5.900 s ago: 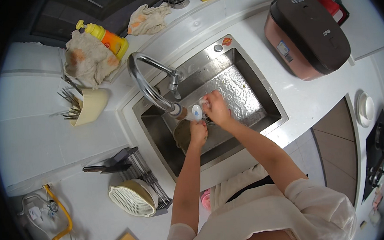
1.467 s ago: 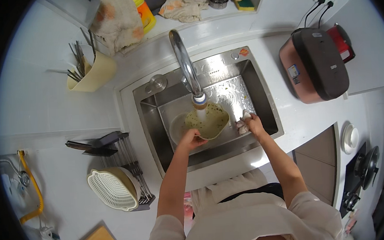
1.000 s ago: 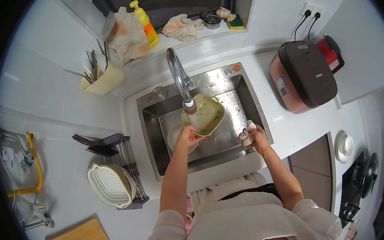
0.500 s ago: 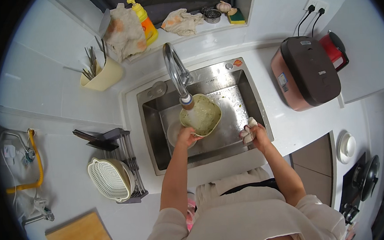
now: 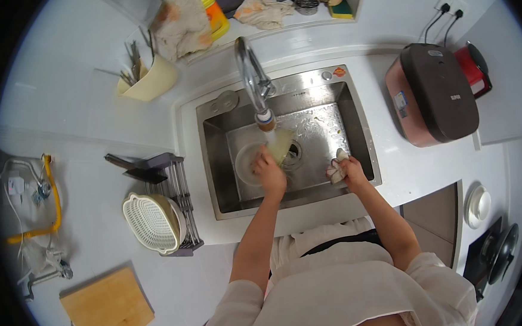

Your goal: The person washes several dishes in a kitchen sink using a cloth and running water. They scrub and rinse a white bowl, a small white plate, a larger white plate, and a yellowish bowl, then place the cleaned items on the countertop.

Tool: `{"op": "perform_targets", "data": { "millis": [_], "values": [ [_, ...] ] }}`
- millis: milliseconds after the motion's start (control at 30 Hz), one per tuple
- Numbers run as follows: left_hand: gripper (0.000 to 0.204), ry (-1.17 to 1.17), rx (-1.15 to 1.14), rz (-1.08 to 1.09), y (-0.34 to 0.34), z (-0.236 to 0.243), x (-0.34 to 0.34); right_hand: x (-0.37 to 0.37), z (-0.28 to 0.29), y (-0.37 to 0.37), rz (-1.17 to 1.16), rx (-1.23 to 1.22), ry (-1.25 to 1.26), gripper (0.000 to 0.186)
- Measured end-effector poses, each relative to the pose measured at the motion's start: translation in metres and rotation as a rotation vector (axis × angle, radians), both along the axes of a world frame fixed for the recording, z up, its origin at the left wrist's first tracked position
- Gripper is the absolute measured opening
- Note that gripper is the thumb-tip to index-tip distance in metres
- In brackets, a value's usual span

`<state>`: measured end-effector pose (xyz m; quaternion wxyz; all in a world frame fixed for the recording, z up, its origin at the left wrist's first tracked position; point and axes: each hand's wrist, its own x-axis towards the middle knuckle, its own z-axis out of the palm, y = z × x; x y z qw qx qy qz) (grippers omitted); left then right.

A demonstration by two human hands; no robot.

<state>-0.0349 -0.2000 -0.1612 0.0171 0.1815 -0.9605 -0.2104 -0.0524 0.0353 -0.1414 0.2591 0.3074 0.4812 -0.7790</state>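
The left hand [image 5: 271,175] is closed on the edge of a pale green bowl [image 5: 282,144], its fingers bent against the near-left side; motion blurs them and the thumb cannot be made out. The bowl is tipped onto its side, directly below the faucet nozzle [image 5: 265,121], inside the stainless-steel sink [image 5: 310,80], just left of the drain [image 5: 294,154]. A translucent round bowl [image 5: 245,167] rests on the sink floor toward the left wall, partly covered by the left hand.

The right hand [image 5: 352,172] is clenched around a bunched whitish cloth [image 5: 335,168], which sticks out leftward past the fingertips. That hand is near the sink's front-right corner, over the basin, well apart from the green bowl.
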Motion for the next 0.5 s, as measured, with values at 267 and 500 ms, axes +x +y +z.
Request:
{"op": "perform_targets", "data": {
  "millis": [267, 500],
  "values": [
    [0.076, -0.006, -0.308, -0.205, 0.013, -0.005, 0.013, 0.004, -0.002, 0.000, -0.009, 0.054, 0.021, 0.023],
    [0.073, 0.149, 0.466, 0.315, -0.045, -0.059, 0.004, 0.000, -0.033, 0.004, 0.021, -0.049, 0.017, 0.024]
  ]
}}
